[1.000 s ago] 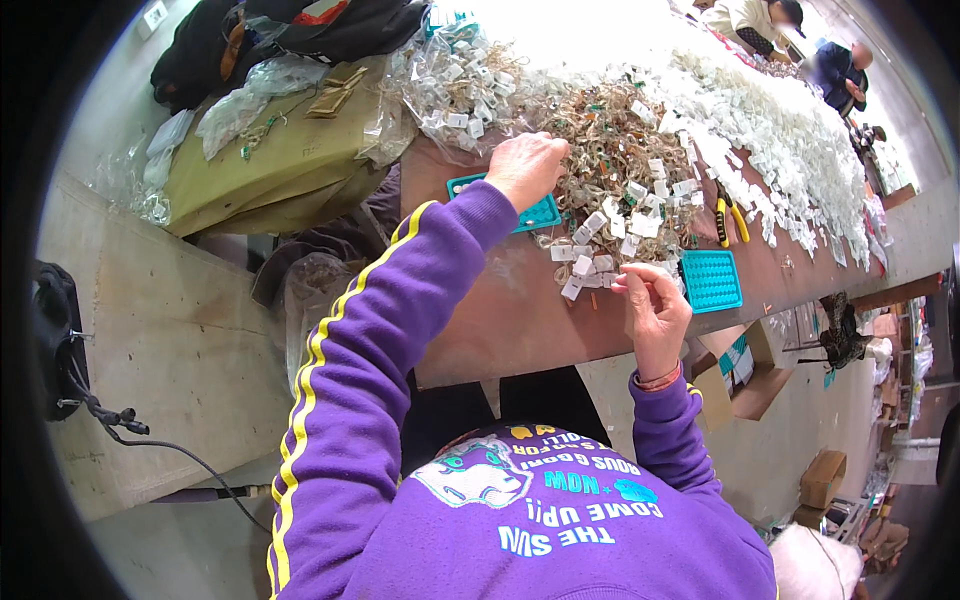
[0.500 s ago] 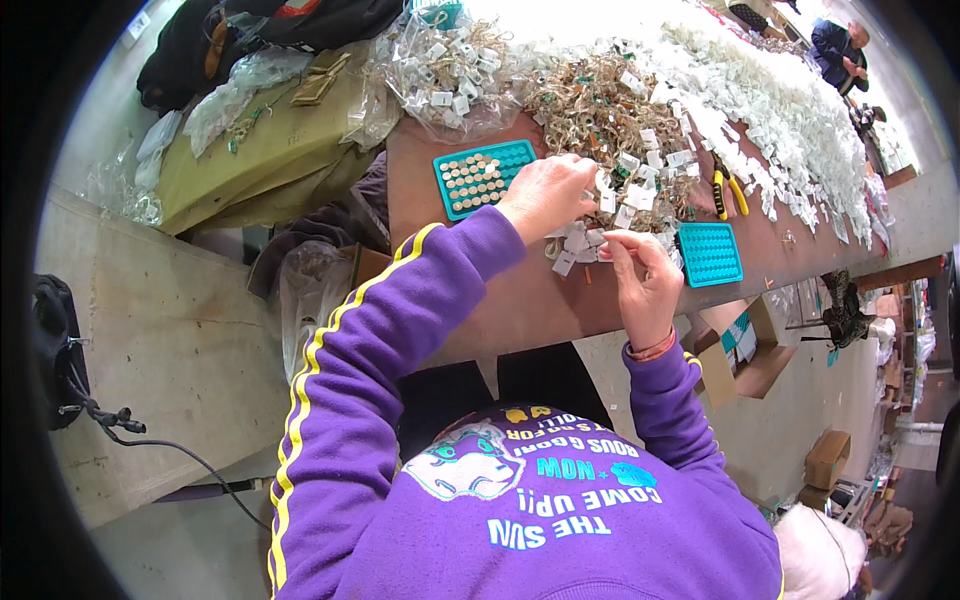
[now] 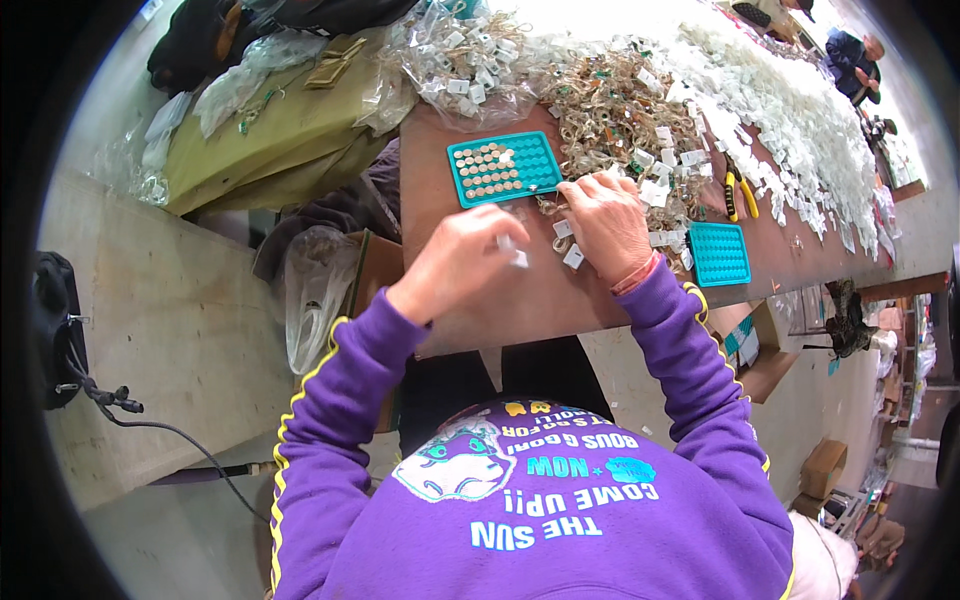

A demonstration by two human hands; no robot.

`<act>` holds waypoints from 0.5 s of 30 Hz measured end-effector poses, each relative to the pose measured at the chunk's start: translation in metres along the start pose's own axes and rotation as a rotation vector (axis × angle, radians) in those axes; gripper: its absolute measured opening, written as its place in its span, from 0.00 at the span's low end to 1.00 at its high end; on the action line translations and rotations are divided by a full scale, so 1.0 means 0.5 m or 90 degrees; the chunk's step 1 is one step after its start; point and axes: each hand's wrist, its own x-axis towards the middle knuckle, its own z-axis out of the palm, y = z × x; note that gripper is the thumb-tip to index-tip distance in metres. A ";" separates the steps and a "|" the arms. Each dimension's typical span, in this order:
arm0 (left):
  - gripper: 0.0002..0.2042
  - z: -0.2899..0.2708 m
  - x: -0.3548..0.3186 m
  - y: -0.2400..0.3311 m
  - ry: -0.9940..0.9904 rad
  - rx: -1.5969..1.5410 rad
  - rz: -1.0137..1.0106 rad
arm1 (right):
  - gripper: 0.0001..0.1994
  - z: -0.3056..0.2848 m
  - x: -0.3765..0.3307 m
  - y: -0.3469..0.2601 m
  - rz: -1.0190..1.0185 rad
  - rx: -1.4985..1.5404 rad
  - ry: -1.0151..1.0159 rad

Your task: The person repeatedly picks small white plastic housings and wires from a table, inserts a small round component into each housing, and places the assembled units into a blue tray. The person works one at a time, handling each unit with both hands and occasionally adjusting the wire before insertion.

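Note:
My left hand (image 3: 462, 262), smeared by motion, is closed in front of the left teal tray, with a small white tag (image 3: 517, 254) at its fingertips. My right hand (image 3: 607, 222) reaches over the near side of the heap, fingers bent and pinched at the tray's right corner. A small thing there is too tiny to make out. The teal tray (image 3: 538, 158) has rows of small round beige pieces (image 3: 487, 170) in its left part. Beside my right hand, several white tags (image 3: 572, 257) on cords lie on the table.
A tangled heap of corded tags (image 3: 610, 120) lies behind, with a broad white pile (image 3: 770, 120) to its right. Yellow-handled pliers (image 3: 738, 195) and a second teal tray (image 3: 720, 253) lie at the right. A plastic bag of tags (image 3: 465, 70) stands at the back left.
My left hand has pulled back toward me and left, away from the tray, with a white tag. My right hand has moved left and farther in, to the tray's corner.

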 end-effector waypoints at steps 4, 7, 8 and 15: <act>0.14 0.004 -0.044 0.014 -0.024 0.257 0.057 | 0.04 0.021 0.013 0.004 -0.031 0.010 -0.059; 0.16 0.000 -0.038 0.015 -0.060 0.302 0.067 | 0.04 0.010 0.019 0.017 -0.013 0.070 -0.034; 0.16 -0.002 -0.032 0.014 -0.043 0.275 0.061 | 0.04 0.001 0.020 0.022 0.006 0.105 0.004; 0.19 0.015 0.009 0.015 0.121 -0.721 -0.257 | 0.03 -0.077 0.003 0.021 0.379 1.003 0.069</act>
